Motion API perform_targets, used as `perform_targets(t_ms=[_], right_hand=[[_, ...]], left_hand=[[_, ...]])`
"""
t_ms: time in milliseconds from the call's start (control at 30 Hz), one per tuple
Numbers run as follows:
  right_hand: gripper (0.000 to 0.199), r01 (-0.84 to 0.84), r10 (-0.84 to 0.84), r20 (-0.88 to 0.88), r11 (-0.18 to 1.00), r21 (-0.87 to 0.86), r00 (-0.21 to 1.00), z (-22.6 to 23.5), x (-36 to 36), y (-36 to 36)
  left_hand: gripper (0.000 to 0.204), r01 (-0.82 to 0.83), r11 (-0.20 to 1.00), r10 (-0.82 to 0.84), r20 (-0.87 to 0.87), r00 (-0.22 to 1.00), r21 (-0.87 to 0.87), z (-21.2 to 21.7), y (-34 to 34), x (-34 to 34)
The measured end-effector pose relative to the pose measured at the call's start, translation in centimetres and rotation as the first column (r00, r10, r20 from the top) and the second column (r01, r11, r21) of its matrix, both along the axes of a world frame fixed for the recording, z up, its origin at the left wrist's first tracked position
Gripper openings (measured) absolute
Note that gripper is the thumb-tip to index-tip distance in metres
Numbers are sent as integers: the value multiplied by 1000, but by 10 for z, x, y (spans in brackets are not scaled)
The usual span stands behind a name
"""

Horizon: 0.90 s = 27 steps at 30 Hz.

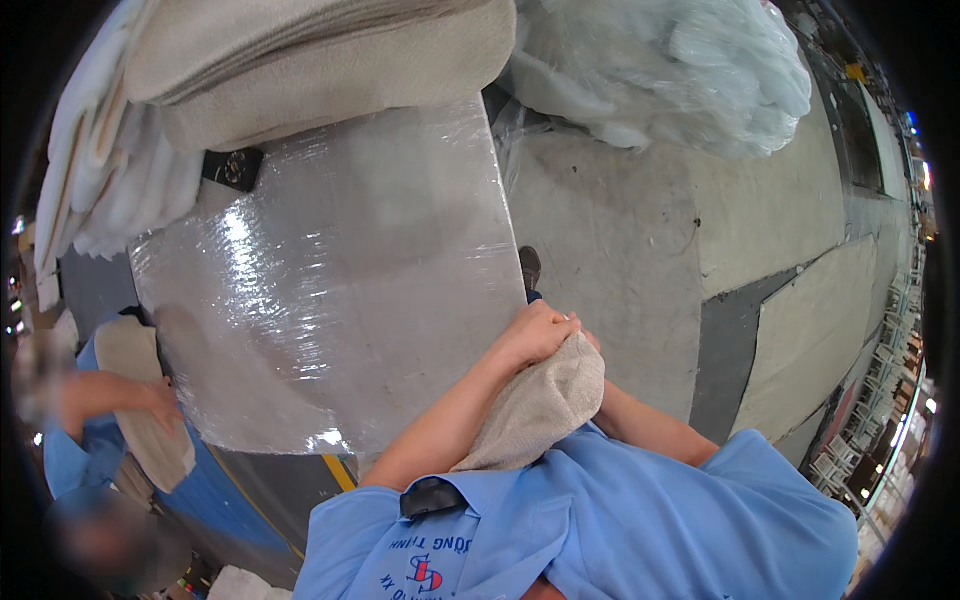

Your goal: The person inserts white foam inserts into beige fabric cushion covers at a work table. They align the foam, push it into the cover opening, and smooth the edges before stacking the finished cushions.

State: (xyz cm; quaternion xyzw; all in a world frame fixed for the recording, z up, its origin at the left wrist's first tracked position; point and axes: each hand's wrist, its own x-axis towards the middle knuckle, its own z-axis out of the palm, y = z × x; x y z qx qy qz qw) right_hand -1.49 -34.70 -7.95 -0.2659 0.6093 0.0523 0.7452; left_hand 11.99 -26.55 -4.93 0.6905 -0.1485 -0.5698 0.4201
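In front of my chest hangs a beige woven fabric piece (545, 405), looking like a sewn cover, bunched at its top. My left hand (543, 331) is closed in a fist on its upper edge. Beside it my right hand (590, 337) is mostly hidden behind the fabric; its visible fingers are closed at the same top edge. Both hands are close together, just off the right edge of a table wrapped in clear plastic film (400, 250). The lower part of the fabric rests against my blue shirt.
Thick beige fabric pieces (330, 75) are stacked at the table's far end, near white wadding (130, 180) and a small black object (233, 169). A clear plastic bag of white filling (670, 70) lies at the far right. Left, a co-worker's hand (165, 405) touches another beige piece.
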Motion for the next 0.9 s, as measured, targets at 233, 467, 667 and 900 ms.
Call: perform_targets(t_ms=[233, 467, 667, 900], right_hand=[[51, -7, -14, 148, 990, 142, 989, -16, -13, 4], [57, -78, -63, 363, 929, 361, 930, -2, -11, 3], [58, -269, 223, 378, 960, 72, 898, 40, -23, 4], [46, -317, 247, 422, 943, 104, 872, 60, -27, 4]], left_hand=[[44, 83, 996, -81, 107, 991, -14, -4, 2, 6], [45, 284, 958, -266, -273, 924, 29, 11, 75, 36], [37, 148, 985, -135, -129, 982, 93, 47, 183, -11], [31, -337, 933, 309, 201, 930, 124, 52, 185, -54]])
